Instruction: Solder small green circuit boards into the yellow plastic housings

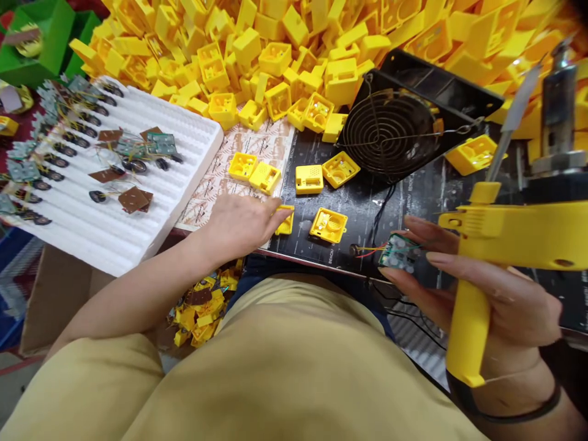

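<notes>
My left hand [236, 223] is at the bench's front edge, thumb and fingers closed about a small yellow plastic case [286, 220] that they partly cover. Between the thumb and fingertips of my right hand [500, 300] is a green circuit board [400, 252], with thin wires leading to a small round part [354, 249]. The same hand also carries a yellow soldering gun [528, 236], its metal tip pointing up and away. An open case half [329, 225] lies between my hands. Just beyond it are several more cases [309, 179], some open side up.
A black fan [390, 125] with a wire guard stands behind the cases. Yellow cases [275, 58] are heaped along the back. To the left, a white ribbed foam tray [160, 229] bears wired boards. Green bins [41, 37] stand at the far left; yellow parts [202, 312] lie below the bench.
</notes>
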The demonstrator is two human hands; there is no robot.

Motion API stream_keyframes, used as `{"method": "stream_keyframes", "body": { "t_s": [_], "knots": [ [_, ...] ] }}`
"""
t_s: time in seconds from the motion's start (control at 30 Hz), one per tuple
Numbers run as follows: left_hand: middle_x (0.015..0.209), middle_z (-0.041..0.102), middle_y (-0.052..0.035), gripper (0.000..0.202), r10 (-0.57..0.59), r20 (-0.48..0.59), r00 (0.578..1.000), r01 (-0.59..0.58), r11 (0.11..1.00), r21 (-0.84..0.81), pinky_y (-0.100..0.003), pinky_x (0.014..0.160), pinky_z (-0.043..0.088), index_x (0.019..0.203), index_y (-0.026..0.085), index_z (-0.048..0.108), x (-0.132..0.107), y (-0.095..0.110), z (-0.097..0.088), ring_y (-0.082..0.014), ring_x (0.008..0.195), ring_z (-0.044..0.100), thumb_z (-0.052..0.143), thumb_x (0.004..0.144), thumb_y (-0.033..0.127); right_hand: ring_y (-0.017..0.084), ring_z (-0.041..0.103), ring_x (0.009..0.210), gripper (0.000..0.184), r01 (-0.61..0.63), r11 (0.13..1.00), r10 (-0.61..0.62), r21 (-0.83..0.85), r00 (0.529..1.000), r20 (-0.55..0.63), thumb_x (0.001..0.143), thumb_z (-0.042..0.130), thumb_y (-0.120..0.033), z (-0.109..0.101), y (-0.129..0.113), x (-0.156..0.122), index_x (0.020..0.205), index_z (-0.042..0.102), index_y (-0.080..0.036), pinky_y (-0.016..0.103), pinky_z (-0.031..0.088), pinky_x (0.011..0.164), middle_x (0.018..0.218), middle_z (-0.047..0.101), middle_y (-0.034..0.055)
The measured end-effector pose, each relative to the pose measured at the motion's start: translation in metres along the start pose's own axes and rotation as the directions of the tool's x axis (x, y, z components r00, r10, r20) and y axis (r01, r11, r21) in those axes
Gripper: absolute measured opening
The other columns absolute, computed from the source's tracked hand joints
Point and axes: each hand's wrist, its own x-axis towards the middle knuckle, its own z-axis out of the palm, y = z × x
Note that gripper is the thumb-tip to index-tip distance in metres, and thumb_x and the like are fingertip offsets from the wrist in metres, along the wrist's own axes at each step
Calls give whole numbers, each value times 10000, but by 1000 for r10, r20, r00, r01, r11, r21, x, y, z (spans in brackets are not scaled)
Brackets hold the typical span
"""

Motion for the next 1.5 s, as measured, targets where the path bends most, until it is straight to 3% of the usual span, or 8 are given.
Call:
{"method": "stream_keyframes", "body": {
  "t_s": [0.13,0.27,0.47,0.77,0.87,0.97,1.13,1.5],
  "knots": [
    [1193,718,-128,511,260,-44,965,-264,955,-134,-365,848,545,1307,204,644,-13,-25,-8,-280,1076,691,506,959,552,227,713,1056,292,85,996,-85,11,996,20,883,734,-304,0,-4,6,1129,578,-284,330,621,855,1220,708,28],
    [1485,554,-118,487,600,-89,795,-596,744,-302,-366,1065,487,1437,214,533,-16,-35,3,-245,1313,569,545,956,294,202,736,948,359,66,998,-66,1,997,28,808,820,-321,1,-8,7,1107,627,-274,336,632,877,1166,728,6],
    [1153,693,-176,640,191,-337,922,-257,953,-161,-389,764,562,1208,125,693,-7,-5,28,-303,964,680,556,899,669,210,709,1063,560,47,973,-52,227,999,16,806,810,-201,7,-9,10,1289,549,-313,318,640,872,1378,619,37],
    [890,717,-68,243,151,-807,571,-617,727,-300,-269,762,523,1180,123,684,-13,29,19,-147,811,635,587,969,194,217,686,1122,879,83,883,-80,462,996,-26,723,863,-152,22,-26,36,1446,421,-386,288,669,812,1529,475,28],
    [863,717,-62,166,12,-782,623,-627,605,-490,-238,741,528,1066,128,738,-12,35,12,-129,804,648,636,942,172,203,723,1004,841,93,877,-116,471,993,19,754,847,-177,28,-33,41,1448,418,-379,279,671,751,1391,599,33],
    [822,711,-48,120,-60,-631,774,-569,371,-733,-201,680,520,940,139,781,-8,33,5,-103,739,654,671,915,179,200,728,967,793,117,872,-159,476,986,48,790,820,-192,33,-42,46,1449,417,-370,270,663,702,1268,663,27],
    [778,709,-43,135,41,-307,951,-307,19,-951,-229,671,509,862,145,798,-7,18,2,-124,719,650,734,845,262,198,716,1011,786,177,860,-264,479,957,120,829,783,-180,37,-55,56,1470,372,-374,266,652,692,1347,625,33],
    [928,734,-56,320,2,-302,953,-273,-423,-864,-348,954,531,736,183,665,-33,10,31,-189,1012,694,788,823,466,185,709,1049,582,-130,643,-76,755,970,231,875,750,-286,74,-75,44,1350,421,-358,264,653,764,1472,513,72]
  ]
}}
